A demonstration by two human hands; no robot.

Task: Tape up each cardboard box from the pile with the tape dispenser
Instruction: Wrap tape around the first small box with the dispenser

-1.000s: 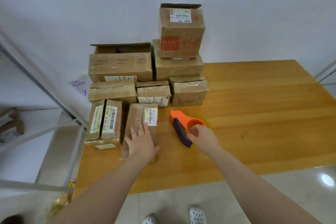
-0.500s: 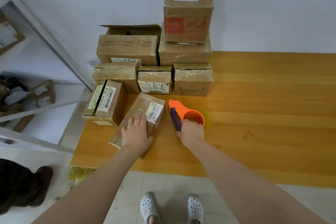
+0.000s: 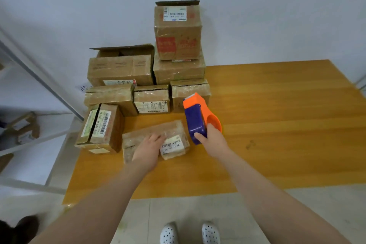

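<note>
Pressing left hand [image 3: 147, 149], fingers straight, on small flat brown cardboard box [image 3: 138, 136], now pulled near from stacked pile [image 3: 122, 69] and turned crosswise. Gripping orange-and-purple plastic tape dispenser [image 3: 196, 117] in right hand [image 3: 211, 140], just lifted off yellow wooden table [image 3: 277, 125], right of box. Probably lining up first strip.

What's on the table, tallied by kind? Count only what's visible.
cardboard boxes: 8
tape dispenser: 1
total: 9
</note>
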